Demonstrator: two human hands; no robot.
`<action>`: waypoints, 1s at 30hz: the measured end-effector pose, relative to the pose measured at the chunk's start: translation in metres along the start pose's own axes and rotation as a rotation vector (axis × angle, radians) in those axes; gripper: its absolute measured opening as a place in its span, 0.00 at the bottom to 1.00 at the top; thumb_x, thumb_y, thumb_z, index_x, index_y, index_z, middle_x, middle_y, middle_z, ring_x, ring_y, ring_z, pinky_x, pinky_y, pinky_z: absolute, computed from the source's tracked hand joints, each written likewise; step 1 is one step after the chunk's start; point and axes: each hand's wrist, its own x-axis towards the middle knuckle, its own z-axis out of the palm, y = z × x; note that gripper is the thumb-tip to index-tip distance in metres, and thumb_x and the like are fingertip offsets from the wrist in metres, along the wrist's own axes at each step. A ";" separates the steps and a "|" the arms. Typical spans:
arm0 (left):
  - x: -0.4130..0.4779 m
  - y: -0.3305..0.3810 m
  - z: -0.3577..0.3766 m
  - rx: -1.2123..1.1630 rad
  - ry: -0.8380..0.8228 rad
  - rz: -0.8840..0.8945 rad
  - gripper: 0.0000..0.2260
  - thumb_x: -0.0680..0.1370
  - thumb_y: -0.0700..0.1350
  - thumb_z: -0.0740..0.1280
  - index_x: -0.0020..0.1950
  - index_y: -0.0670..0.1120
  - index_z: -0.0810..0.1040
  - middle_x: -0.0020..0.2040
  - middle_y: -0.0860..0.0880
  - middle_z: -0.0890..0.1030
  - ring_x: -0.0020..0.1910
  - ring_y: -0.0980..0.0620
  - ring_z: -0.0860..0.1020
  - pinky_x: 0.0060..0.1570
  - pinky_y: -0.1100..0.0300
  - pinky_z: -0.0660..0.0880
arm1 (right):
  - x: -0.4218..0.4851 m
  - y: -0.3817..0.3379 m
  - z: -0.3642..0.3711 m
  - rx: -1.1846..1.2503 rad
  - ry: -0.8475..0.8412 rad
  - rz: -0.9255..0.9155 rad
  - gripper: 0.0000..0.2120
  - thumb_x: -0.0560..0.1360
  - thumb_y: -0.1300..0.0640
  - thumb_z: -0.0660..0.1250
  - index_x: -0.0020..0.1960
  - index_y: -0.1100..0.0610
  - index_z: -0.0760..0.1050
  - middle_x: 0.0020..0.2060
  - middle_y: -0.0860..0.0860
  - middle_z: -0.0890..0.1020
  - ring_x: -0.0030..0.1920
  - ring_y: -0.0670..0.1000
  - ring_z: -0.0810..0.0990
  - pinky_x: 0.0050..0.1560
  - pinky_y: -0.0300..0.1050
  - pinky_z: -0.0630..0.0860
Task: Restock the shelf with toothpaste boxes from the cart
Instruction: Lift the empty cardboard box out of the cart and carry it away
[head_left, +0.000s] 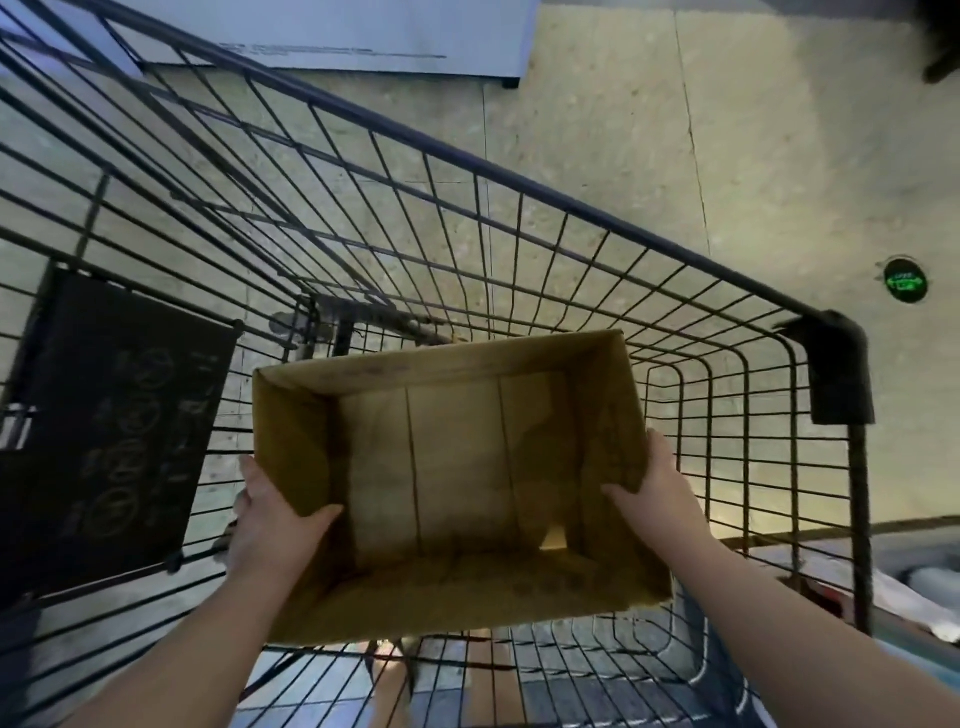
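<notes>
An open brown cardboard box (457, 467) sits inside the black wire shopping cart (571, 244). I look straight down into the box and see only its bare bottom; no toothpaste boxes show. My left hand (270, 514) grips the box's left wall, thumb inside. On the right wall, my right hand (654, 493) holds on the same way. The shelf is out of sight.
A dark panel with printed symbols (109, 426) hangs on the cart's left side. The beige tiled floor (727, 156) spreads beyond the cart, with a green round floor marker (905, 281). A pale fixture base (363, 36) lies at the top. Packaged goods (930, 592) show at lower right.
</notes>
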 end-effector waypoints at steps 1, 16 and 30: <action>0.000 0.000 0.001 0.000 0.005 0.001 0.51 0.67 0.51 0.76 0.75 0.52 0.40 0.71 0.35 0.62 0.66 0.31 0.67 0.61 0.32 0.66 | 0.000 0.000 0.000 0.006 0.002 0.003 0.32 0.73 0.56 0.68 0.70 0.51 0.54 0.61 0.55 0.74 0.60 0.59 0.76 0.58 0.56 0.74; -0.068 0.019 -0.095 0.028 0.036 0.109 0.49 0.67 0.55 0.74 0.75 0.52 0.42 0.69 0.37 0.64 0.59 0.34 0.74 0.53 0.42 0.75 | -0.108 -0.017 -0.064 0.008 0.102 -0.046 0.30 0.71 0.53 0.70 0.68 0.53 0.59 0.52 0.50 0.74 0.52 0.54 0.78 0.53 0.51 0.76; -0.160 0.054 -0.218 0.058 0.129 0.576 0.50 0.60 0.63 0.75 0.73 0.54 0.50 0.66 0.42 0.71 0.60 0.38 0.74 0.58 0.41 0.73 | -0.296 -0.006 -0.141 0.135 0.490 -0.020 0.32 0.70 0.50 0.70 0.68 0.55 0.59 0.59 0.57 0.77 0.56 0.58 0.78 0.50 0.48 0.75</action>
